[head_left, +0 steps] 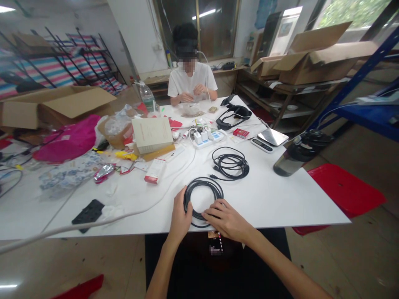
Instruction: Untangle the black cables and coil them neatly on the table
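A black cable coil [204,187] lies on the white table [268,195] near its front edge. My left hand [180,216] curls round the coil's left side, fingers closed on the strands. On the coil's lower right part my right hand [225,216] rests, fingers bent over the cable. A second black cable coil [231,163] lies loose just behind and to the right, untouched.
Behind the coils are a white power strip [207,138], a scale [270,139], a dark bottle [297,153], a book [152,133], a red-white box [155,171] and a black phone [88,212]. Another person [190,79] sits at the far end. A red stool [346,191] stands right.
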`<state>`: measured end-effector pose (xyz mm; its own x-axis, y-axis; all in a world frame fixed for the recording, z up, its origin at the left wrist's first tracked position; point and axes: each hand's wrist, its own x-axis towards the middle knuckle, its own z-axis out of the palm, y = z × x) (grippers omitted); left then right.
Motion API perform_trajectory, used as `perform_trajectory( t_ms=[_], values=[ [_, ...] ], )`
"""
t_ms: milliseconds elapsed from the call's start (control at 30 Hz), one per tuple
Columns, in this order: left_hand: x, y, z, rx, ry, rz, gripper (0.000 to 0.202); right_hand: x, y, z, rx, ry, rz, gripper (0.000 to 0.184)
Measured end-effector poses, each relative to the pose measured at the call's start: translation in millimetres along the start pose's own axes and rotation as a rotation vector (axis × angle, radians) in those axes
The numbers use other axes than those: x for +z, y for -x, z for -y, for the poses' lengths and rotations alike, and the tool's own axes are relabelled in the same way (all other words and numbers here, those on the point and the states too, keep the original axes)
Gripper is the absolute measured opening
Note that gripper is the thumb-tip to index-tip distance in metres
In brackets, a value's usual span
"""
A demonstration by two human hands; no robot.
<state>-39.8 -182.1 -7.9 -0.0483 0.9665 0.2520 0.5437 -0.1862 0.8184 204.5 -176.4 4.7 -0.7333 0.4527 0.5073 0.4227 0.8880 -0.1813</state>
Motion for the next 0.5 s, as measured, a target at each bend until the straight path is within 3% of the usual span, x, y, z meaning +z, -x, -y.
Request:
perform_trajectory(
  t_ms=[200, 333, 400, 500],
  values=[
    [0.2, 4, -2, 0.015, -0.045, 0.009, 0.054, -17, 21, -3, 0.148, 0.014, -0.003, 0.036],
    [0.4, 5, 0, 0.059, -0.056, -0.015, 0.052, -18, 25, 3, 0.176, -0.001, -0.018, 0.063],
    [-0.8, 4, 2, 0.092, -0.047, -0.041, 0.048, -16, 23, 5, 0.189, -0.022, -0.033, 0.057],
    [-4.5, 3, 1, 0.115, -0.022, -0.084, 0.044, -16, 18, 5, 0.223, -0.071, -0.039, 0.034]
  ],
)
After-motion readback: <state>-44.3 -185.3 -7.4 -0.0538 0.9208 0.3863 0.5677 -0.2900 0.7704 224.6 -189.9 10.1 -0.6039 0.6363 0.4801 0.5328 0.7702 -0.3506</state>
